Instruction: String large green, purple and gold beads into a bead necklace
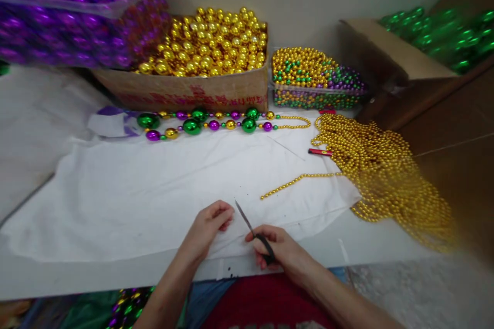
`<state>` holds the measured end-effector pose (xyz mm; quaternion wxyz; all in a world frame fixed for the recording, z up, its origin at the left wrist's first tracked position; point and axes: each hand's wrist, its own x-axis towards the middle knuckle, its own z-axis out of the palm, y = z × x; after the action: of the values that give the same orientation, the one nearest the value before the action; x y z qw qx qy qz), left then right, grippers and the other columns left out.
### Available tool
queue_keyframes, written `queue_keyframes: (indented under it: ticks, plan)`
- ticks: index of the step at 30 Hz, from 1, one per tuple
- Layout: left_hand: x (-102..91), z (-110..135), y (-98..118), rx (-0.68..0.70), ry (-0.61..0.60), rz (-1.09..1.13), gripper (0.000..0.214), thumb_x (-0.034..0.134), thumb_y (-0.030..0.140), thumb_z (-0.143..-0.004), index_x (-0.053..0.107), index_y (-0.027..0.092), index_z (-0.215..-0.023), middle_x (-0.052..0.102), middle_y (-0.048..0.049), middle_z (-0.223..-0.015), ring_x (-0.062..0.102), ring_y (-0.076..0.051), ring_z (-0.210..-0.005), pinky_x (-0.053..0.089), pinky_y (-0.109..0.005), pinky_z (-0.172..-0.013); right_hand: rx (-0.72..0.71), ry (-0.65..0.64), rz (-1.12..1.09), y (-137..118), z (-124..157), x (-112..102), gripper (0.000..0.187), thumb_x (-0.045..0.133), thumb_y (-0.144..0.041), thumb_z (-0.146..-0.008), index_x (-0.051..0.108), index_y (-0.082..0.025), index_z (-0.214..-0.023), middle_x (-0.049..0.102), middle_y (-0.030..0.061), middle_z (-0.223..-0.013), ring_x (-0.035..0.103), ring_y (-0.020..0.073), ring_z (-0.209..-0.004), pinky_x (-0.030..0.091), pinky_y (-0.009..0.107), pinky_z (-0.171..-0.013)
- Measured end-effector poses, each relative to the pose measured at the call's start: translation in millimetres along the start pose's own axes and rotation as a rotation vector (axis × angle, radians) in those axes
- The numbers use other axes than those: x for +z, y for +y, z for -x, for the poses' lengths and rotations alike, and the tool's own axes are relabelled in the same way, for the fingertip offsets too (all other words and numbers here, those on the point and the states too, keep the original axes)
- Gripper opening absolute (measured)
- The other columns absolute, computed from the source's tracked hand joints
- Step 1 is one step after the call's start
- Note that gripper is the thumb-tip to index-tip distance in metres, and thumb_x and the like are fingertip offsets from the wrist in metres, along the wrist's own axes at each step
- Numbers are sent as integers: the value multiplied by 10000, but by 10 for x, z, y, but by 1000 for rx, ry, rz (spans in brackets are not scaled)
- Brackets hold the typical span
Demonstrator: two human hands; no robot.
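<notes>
My right hand (272,247) is closed around black-handled scissors (264,249), whose blades point up and to the left. To the left of the blade tips, my left hand (214,221) is closed with thumb and fingers pinched together; whatever they hold is hidden or too small to make out. Both hands are over the white cloth (154,190) near the table's front edge. Beyond the scissors lies the end of a thin gold bead strand (285,185), which runs right into a big heap of gold bead strands (378,164).
Across the back lie a necklace of green, purple and gold beads (214,125) and a red lighter-like object (320,152). Behind stand a box of gold balls (185,90), a clear bin of mixed beads (309,72), purple balls (77,20) and a box of green balls (405,51).
</notes>
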<state>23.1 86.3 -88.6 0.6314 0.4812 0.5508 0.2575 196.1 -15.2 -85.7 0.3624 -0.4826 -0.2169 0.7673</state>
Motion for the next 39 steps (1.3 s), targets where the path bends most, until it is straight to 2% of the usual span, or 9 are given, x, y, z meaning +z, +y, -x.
queue_keyframes:
  ticks: [3,6,11,15,19,23,30,35,39]
  plan:
    - [-53,34,91,-83,-34,275,222,727,326,-664,585,165,-720,609,13,-678,582,-129,-676,501,-271,-707,-25,-56,21,-16,362,-240,544,743,-525,-653,589,-156,-1023,588,-15,-628,501,87,-521,269,200,-477]
    - [-37,139,242,-128,-92,525,239,768,270,-642,560,180,-720,577,33,-674,583,-122,-692,514,-374,-884,-55,-72,97,17,860,-563,543,706,-548,-704,565,-174,-1070,605,6,-747,532,121,-663,315,224,-575]
    - [107,288,433,-146,-116,637,257,764,227,-633,521,188,-705,458,64,-613,467,-61,-542,563,-323,-797,-57,-6,130,205,1383,-955,484,519,-605,-836,558,-198,-1094,603,37,-836,512,169,-780,354,279,-688]
    - [164,331,468,-168,-115,655,245,754,200,-636,522,186,-714,434,56,-626,431,-52,-529,572,-271,-700,-117,106,20,326,1319,-1065,444,434,-574,-889,540,-190,-1087,571,33,-799,508,166,-727,357,279,-635]
    - [131,375,469,-176,-109,665,231,753,191,-640,528,182,-690,433,50,-620,418,-53,-522,568,-244,-639,-159,194,-45,283,1163,-1136,442,360,-561,-922,527,-178,-1065,529,18,-737,485,148,-660,335,266,-577]
    - [95,430,488,-159,-94,699,214,749,162,-642,546,179,-709,442,51,-617,428,-58,-523,563,-232,-604,-169,221,-29,287,1177,-1240,468,389,-590,-900,518,-179,-1081,532,15,-721,472,141,-633,328,264,-567]
    - [120,524,520,-102,-157,758,175,717,102,-709,550,140,-744,451,49,-636,442,-45,-541,556,-230,-623,-190,217,51,640,1179,-1508,607,386,-709,-823,525,-193,-1110,542,30,-719,467,164,-624,340,289,-560]
    - [121,579,527,-114,-180,767,175,715,111,-721,542,138,-726,452,46,-634,442,-48,-541,556,-230,-614,-231,241,71,474,1092,-1339,506,390,-621,-879,504,-198,-1132,539,27,-760,445,160,-665,336,287,-596]
    - [116,589,523,-140,-126,749,199,723,81,-690,537,144,-722,433,53,-622,429,-43,-528,557,-223,-600,-243,250,105,246,1078,-1177,443,425,-574,-892,502,-189,-1096,522,12,-737,436,146,-660,316,272,-585]
